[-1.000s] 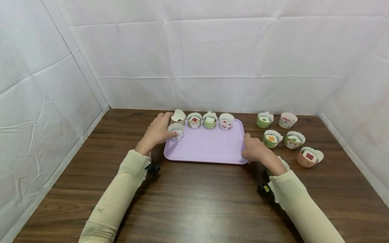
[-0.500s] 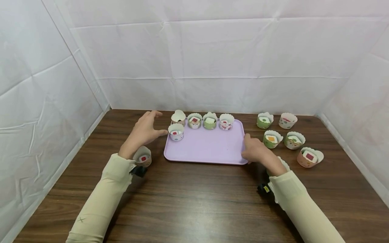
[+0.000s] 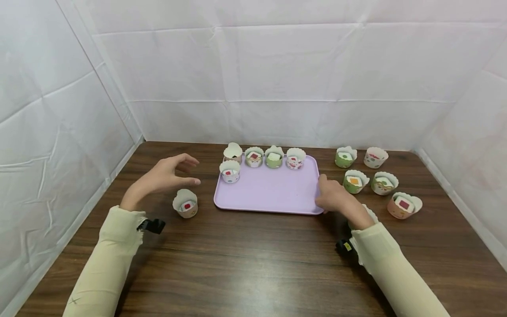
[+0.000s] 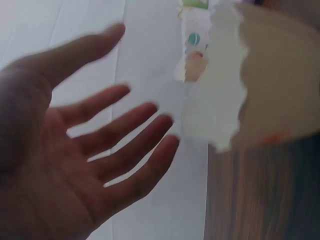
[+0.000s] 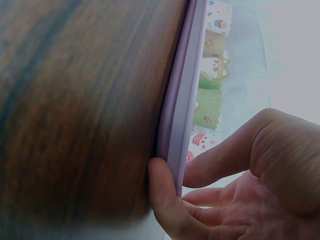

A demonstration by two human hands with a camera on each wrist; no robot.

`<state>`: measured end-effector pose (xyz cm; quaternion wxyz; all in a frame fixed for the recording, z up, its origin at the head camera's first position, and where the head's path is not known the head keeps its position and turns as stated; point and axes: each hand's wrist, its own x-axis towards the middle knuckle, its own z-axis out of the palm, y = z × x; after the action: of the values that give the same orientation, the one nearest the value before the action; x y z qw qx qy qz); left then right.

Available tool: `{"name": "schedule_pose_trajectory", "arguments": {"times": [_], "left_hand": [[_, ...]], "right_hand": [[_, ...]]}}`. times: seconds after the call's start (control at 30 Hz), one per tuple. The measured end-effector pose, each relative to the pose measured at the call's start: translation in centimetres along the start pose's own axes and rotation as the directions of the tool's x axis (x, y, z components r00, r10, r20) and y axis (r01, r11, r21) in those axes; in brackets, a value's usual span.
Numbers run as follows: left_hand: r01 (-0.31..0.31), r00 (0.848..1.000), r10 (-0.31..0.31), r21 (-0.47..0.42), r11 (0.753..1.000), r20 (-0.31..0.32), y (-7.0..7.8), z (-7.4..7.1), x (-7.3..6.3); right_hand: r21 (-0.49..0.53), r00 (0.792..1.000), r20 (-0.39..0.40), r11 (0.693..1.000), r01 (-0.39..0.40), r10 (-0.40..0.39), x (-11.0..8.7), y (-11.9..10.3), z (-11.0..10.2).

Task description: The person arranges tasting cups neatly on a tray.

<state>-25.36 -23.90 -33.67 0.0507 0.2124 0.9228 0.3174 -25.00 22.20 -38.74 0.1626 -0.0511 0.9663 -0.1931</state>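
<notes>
My left hand [image 3: 164, 176] hovers with spread fingers just behind a brown paper baking cup [image 3: 189, 213] that stands on the table left of the tray. In the left wrist view the hand [image 4: 115, 135] holds nothing, and the paper cup [image 4: 280, 75] looms beside its fingertips. My right hand [image 3: 334, 196] pinches the right edge of a lilac tray [image 3: 269, 193], thumb inside the rim and a finger outside it, as the right wrist view shows. On the tray a white spotted paper cup [image 3: 230, 175] stands in front of a back row of several cups [image 3: 273, 161].
Right of the tray stand several filled paper cups [image 3: 383, 185], and another cup [image 3: 370, 213] is partly hidden under my right wrist. Behind the wooden table [image 3: 253, 264] hangs a white cloth wall [image 3: 277, 88].
My left hand has let go of the white spotted cup on the tray and moved left, uncovering the brown cup on the table. My right hand stays on the tray's edge.
</notes>
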Motion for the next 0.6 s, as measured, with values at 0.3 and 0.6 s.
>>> {"name": "schedule_pose_trajectory", "arguments": {"times": [0.3, 0.6], "left_hand": [[-0.027, 0.961, 0.052, -0.095, 0.995, 0.271, -1.4, -0.9, -1.4], [0.157, 0.890, -0.077, -0.143, 0.977, 0.450, -1.5, -0.2, -1.4]], "right_hand": [[0.018, 1.000, -0.001, 1.000, 0.005, -0.005, 0.1, 0.1, 0.1], [0.017, 1.000, -0.009, 1.000, 0.012, -0.012, -0.2, 0.0, 0.2]]}}
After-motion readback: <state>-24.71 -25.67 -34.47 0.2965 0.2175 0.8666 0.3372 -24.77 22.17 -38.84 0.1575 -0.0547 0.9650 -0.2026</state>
